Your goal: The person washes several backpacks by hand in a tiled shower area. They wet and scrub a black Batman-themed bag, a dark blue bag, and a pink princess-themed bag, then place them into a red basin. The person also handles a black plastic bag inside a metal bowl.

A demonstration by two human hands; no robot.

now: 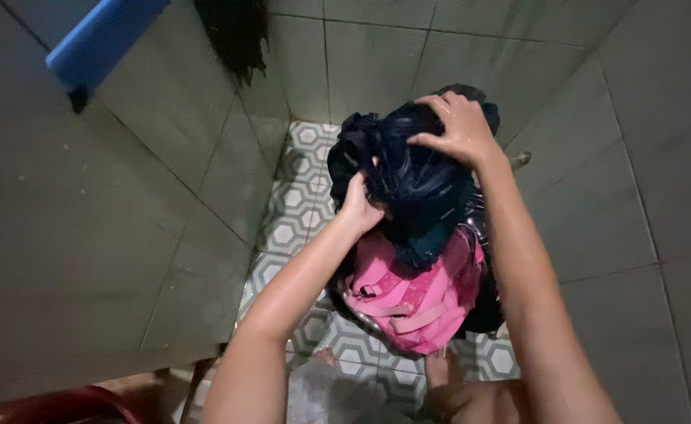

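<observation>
A narrow corner is enclosed by grey-green tiled walls (125, 204), and the floor (298, 196) is laid with hexagon-patterned tiles.

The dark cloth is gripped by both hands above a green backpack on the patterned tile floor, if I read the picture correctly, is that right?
Not quite: the backpack is pink, not green, as the head view shows. The rest holds: the left hand and the right hand both grip the dark cloth above it, over the patterned tile floor.
</observation>
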